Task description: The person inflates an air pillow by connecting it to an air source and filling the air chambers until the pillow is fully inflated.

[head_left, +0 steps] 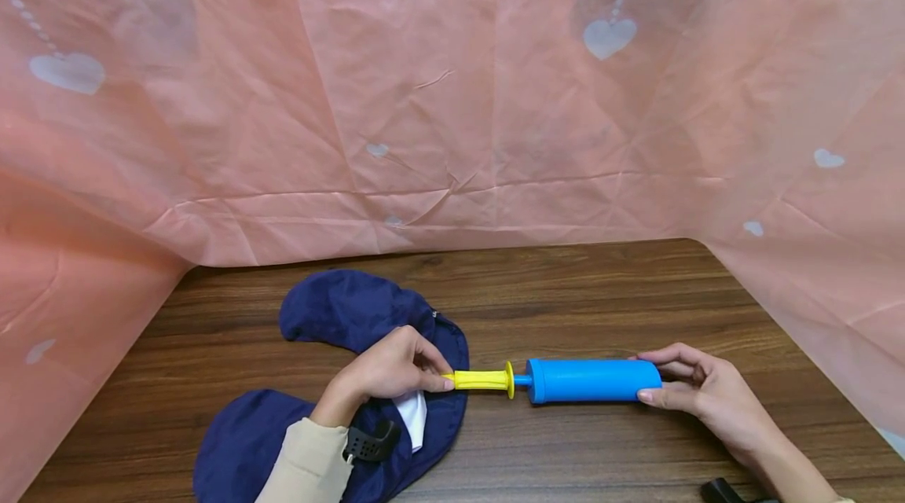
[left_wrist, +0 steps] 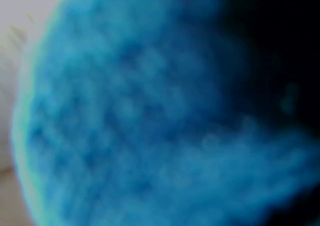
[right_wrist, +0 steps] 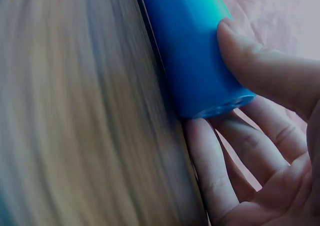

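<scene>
A hand pump lies sideways across the front, with a blue barrel (head_left: 594, 381) and a flanged yellow end piece (head_left: 482, 380) joined by a short blue stem. Thumb and fingers of my left hand (head_left: 396, 365) pinch the yellow tip, over a navy U-shaped neck pillow (head_left: 353, 306). A bit of white material (head_left: 412, 418) sticks out of the pillow below that hand. My right hand (head_left: 696, 385) grips the barrel's far end; in the right wrist view the thumb lies along the blue barrel (right_wrist: 195, 46) with fingers around its end. Blurred blue fabric (left_wrist: 125, 111) fills most of the left wrist view.
Everything rests on a dark wood-grain table (head_left: 566, 291). A pink curtain (head_left: 452, 94) with pale hearts hangs along the back and both sides. Black straps (head_left: 371, 442) sit at the wrists, the left one over the pillow.
</scene>
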The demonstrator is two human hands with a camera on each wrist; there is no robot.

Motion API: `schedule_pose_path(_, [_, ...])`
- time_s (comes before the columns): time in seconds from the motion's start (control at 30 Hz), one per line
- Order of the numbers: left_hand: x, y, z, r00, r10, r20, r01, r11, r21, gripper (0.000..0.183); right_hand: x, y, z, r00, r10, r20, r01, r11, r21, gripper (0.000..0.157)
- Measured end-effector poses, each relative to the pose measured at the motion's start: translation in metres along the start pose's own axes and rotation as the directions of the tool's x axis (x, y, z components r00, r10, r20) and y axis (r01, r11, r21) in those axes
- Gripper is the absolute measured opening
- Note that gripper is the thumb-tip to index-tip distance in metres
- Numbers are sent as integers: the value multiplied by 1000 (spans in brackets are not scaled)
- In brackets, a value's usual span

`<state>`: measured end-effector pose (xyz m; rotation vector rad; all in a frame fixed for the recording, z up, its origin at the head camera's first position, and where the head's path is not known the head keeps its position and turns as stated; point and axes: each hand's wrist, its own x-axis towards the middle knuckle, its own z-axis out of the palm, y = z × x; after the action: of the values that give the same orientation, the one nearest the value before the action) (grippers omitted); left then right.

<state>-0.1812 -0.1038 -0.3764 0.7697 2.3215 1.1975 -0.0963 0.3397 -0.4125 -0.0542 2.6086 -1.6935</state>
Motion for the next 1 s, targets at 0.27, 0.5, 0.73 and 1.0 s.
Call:
schedule_pose_path(0.27, [0,0,-1,1000,-1,8,1,1000,4,6,-1,-10,19,999,39,28,-41,997,63,49])
schedule_pose_path(0.5, [1,0,0,1000,5,8,-5,1000,2,6,0,-12,16,999,47,24,-48,997,66,54])
schedule_pose_path(0.73, [1,0,0,1000,11,0,-11,1000,7,7,1,-4,-1,999,32,-9,-31,999,39,51])
schedule_pose_path(1.0, [0,0,0,1000,8,-8,-8,1000,6,8,-1,22,-48,998,41,-51,-40,999,14,47])
